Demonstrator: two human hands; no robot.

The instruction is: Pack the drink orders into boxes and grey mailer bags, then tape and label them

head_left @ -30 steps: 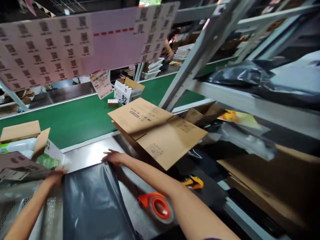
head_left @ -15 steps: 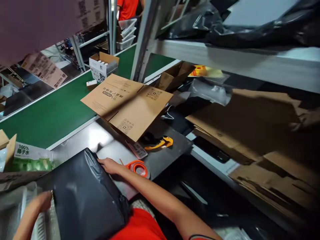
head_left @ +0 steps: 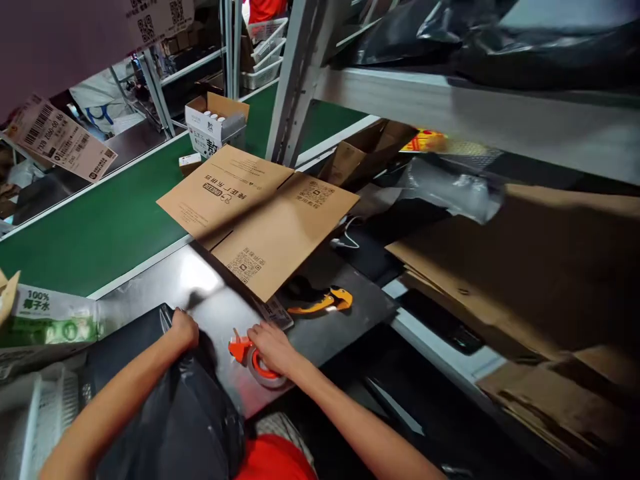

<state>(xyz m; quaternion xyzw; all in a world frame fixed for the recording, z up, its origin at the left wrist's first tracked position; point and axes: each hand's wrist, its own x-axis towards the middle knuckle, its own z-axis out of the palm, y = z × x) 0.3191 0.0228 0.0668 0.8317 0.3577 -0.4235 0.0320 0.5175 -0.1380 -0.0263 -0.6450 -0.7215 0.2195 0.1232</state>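
A large black plastic mailer bag (head_left: 185,407) lies at the near edge of the metal bench (head_left: 295,327). My left hand (head_left: 184,330) is closed on its upper corner, with the fingers bunching the film. Just to the right, my right hand (head_left: 273,347) has its fingers over an orange tape dispenser (head_left: 240,348) with a clear tape roll, gripping its upper side. Beyond that hand lies a yellow and black cutter-like tool (head_left: 325,301). A printed label sheet (head_left: 275,312) is partly under a flattened brown carton (head_left: 260,220).
A green conveyor belt (head_left: 125,217) runs behind the bench, carrying an open white carton (head_left: 217,127). At left are a coconut-water box (head_left: 55,313) and a white plastic basket (head_left: 50,413). Stacked cardboard (head_left: 525,267) and a metal shelf (head_left: 450,113) fill the right side.
My left hand has moved from the bag's left side to its upper corner. My right hand has left the bag and taken hold of the tape dispenser. The bag looks more crumpled.
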